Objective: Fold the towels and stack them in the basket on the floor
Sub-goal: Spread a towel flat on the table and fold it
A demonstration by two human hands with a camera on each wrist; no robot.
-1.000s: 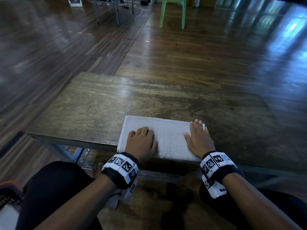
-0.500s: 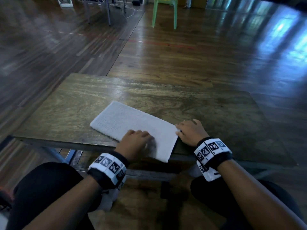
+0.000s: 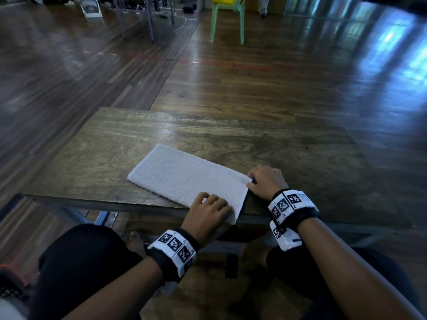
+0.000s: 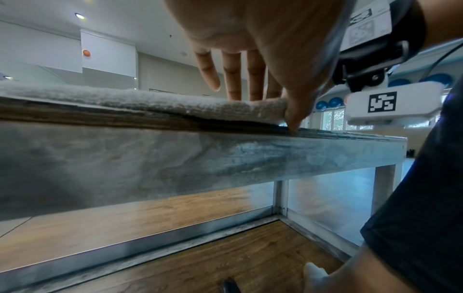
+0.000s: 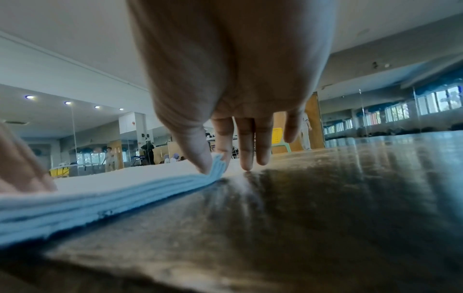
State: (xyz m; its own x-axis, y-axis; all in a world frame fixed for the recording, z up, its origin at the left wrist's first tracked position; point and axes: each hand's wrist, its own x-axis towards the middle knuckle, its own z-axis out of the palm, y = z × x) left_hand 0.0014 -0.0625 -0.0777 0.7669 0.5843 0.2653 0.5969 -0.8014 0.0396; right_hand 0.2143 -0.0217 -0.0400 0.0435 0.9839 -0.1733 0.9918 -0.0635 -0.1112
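A white towel [image 3: 184, 179], folded into a long narrow strip, lies slanted on the wooden table [image 3: 231, 139], its near end at the table's front edge. My left hand [image 3: 217, 203] holds the near corner of that end, fingers on top and thumb against the edge, as the left wrist view shows [image 4: 250, 95]. My right hand [image 3: 250, 181] pinches the other corner of the same end; in the right wrist view thumb and forefinger [image 5: 215, 158] squeeze the stacked layers of the towel [image 5: 112, 184]. A sliver of the basket [image 3: 9, 280] shows on the floor at the lower left.
The table is low, with a lower shelf [image 4: 175, 247] beneath it. My knees sit against its front edge. A green plastic chair [image 3: 227, 17] and metal furniture legs [image 3: 150, 21] stand far off on the wooden floor.
The towel has been turned from lying along the front edge to slanting away to the left. Both hands moved from flat on top to gripping the corners of its near end.
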